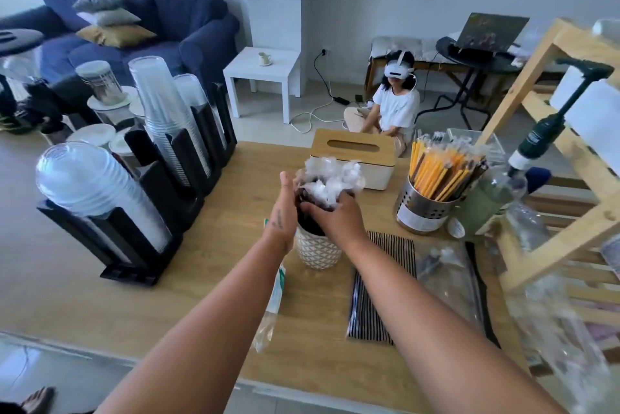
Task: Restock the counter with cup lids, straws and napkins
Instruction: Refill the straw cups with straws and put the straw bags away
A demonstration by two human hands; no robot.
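Note:
A bundle of dark, plastic-wrapped straws point(330, 180) stands in a white patterned cup point(317, 251) in the middle of the wooden counter point(208, 279). My right hand point(330, 215) grips the bundle from the right, fingers curled round it. With straight fingers, my left hand point(285, 209) lies flat against the bundle's left side. A steel holder with yellow and dark straws point(432, 188) stands to the right. Behind the cup sits a napkin box with a wooden lid point(355, 155). Dome lids point(87, 178) and clear cups point(164, 118) fill a black rack at left.
A striped cloth point(379, 286) and clear plastic bags point(449, 279) lie right of the cup. An opened wrapper point(271, 306) lies under my left forearm. A wooden shelf point(570, 152) with a pump bottle point(536, 138) stands at the right. A person wearing a headset point(392, 105) sits on the floor beyond the counter.

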